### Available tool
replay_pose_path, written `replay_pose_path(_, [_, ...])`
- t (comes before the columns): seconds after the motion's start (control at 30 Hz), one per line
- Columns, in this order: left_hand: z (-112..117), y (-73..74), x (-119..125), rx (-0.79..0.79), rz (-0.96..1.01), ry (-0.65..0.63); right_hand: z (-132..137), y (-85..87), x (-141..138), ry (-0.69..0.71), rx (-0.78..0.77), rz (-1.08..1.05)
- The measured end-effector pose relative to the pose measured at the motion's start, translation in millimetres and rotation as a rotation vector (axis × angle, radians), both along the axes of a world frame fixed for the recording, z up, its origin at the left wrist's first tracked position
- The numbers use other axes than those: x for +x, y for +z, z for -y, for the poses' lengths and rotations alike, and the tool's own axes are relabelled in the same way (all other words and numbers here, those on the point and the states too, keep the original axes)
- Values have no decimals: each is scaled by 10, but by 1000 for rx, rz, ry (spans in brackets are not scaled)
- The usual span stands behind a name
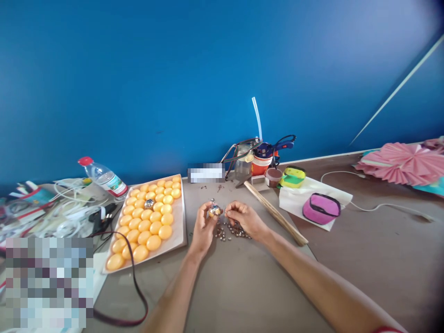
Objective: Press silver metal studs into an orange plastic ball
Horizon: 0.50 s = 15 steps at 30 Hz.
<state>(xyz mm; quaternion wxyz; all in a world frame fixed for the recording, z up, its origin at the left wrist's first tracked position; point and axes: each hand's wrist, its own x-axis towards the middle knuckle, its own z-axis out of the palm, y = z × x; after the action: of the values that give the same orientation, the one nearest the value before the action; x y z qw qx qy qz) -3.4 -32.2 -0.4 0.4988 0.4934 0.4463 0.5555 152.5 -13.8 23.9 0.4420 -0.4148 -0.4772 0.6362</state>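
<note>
My left hand (203, 226) is closed around a small orange ball (214, 211) partly covered with shiny studs. My right hand (244, 217) is pinched right beside the ball; what its fingertips hold is too small to make out. Under both hands lies a little heap of small shiny studs (229, 231) on the grey table (243, 286). To the left, a white tray (180, 222) carries several rows of plain orange balls (145, 226) and one stud-covered ball (149, 203).
A lying water bottle (104, 178), cables and clutter fill the left. A black cable (137, 286) loops near the front. Wooden sticks (275, 213), a pink pouch (321, 208), jars and a glue gun (274, 149) stand at the back right; pink paper fans (404, 162) lie far right.
</note>
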Motion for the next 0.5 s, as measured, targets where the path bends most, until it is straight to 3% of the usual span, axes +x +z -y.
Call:
replay_pose_path(0.13, [-3,29,4,21,-32,-50,-8,-6,-3,-14,18,93])
replay_pose_path(0.5, [8,15,34,9,4,-102,-10,-16,-27,-11,20,100])
